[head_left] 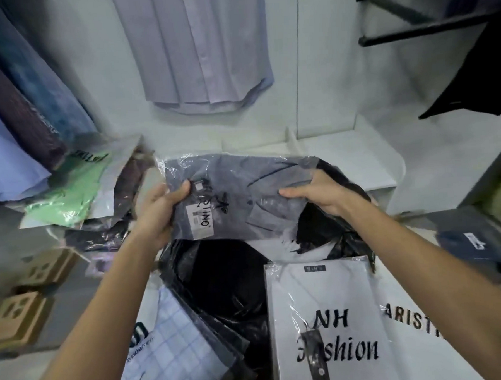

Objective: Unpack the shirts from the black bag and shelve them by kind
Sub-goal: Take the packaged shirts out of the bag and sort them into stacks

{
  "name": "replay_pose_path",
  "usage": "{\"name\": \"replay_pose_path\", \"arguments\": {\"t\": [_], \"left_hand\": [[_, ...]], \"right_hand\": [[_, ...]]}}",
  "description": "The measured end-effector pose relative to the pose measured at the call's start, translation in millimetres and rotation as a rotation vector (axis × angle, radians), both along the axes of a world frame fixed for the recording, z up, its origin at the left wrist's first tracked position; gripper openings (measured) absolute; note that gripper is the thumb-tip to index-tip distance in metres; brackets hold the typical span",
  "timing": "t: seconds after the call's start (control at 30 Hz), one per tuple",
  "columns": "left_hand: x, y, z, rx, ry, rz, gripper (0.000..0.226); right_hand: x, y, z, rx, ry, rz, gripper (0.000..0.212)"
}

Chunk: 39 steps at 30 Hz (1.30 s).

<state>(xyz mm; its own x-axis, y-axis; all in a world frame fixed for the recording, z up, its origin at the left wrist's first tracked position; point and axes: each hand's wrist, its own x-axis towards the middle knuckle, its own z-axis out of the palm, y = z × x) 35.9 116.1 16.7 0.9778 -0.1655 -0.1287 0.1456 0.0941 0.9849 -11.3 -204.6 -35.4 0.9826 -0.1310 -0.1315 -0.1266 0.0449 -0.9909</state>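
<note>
At far left, a green packaged shirt (66, 190) lies on a pile. The left hand (160, 209) and right hand (322, 192) each clamp an edge of a grey shirt in clear wrap (237, 190), held above the open black bag (228, 281). A white packaged shirt (326, 325) lies near right.

Both bare forearms come up from the lower corners of the frame and meet near the centre. The left hand (164, 207) is closed on the left edge of a wrapped grey shirt (238, 196), thumb on top. The right hand (320, 196) grips its right side, thumb pointing left across the wrapping.
</note>
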Motion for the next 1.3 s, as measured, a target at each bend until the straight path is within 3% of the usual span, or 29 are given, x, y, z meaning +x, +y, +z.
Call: {"name": "replay_pose_path", "arguments": {"t": [0.07, 0.2, 0.4, 0.47, 0.53, 0.6, 0.63, 0.7, 0.77, 0.9, 0.97, 1.1, 1.2, 1.3], "left_hand": [[1.8, 5.3, -5.1, -0.002, -0.052, 0.044, 0.016], [10.7, 18.0, -2.6, -0.057, -0.159, 0.155, 0.06], [17.0, 20.9, 23.3, -0.128, -0.455, 0.299, 0.046], [11.1, 18.0, 34.1, -0.079, -0.515, 0.18, 0.058], [0.3, -0.1, 41.2, 0.052, -0.497, -0.068, 0.071], [-13.0, -28.6, 41.2, 0.211, -0.47, -0.257, 0.061], [-20.9, -42.4, 41.2, 0.222, -0.449, -0.255, 0.047], [-29.7, -58.7, 38.5, 0.111, -0.359, -0.158, 0.034], [-32.1, -60.8, 32.9, 0.019, -0.329, -0.1, 0.038], [-34.9, -54.7, 33.9, -0.003, -0.341, -0.036, 0.031], [-38.4, -47.6, 43.5, -0.035, -0.354, 0.019, 0.02], [-38.7, -26.6, 64.7, -0.155, -0.356, 0.104, 0.029], [-45.7, -14.1, 78.3, -0.217, -0.324, 0.151, 0.044], [-57.5, 5.3, 82.2, -0.223, -0.263, 0.231, 0.047]], "right_hand": [[-0.7, 0.7, 11.4, -0.02, -0.047, -0.075, 0.039], [8.3, -2.3, 72.1, -0.118, -0.228, -0.11, 0.037], [9.2, -0.3, 173.8, -0.524, -0.51, 0.061, 0.033], [10.7, 8.0, 192.0, -0.626, -0.545, 0.108, 0.033], [11.5, 25.7, 200.8, -0.77, -0.55, 0.163, 0.032], [12.6, 44.7, 202.5, -0.882, -0.564, 0.211, 0.034], [11.9, 53.0, 201.8, -0.916, -0.572, 0.229, 0.036], [11.3, 62.7, 199.0, -0.954, -0.576, 0.238, 0.04], [9.2, 61.0, 197.6, -0.974, -0.571, 0.21, 0.047], [3.3, 33.2, 198.0, -1.126, -0.49, 0.103, 0.055], [-2.4, 14.4, 195.1, -1.001, -0.467, 0.05, 0.047], [-13.5, -1.7, 168.1, -0.356, -0.469, 0.175, 0.042], [-17.3, 36.8, 132.5, -0.205, -0.401, 0.344, 0.045], [-11.2, 88.7, 95.9, -0.113, -0.304, 0.321, 0.026]]}}
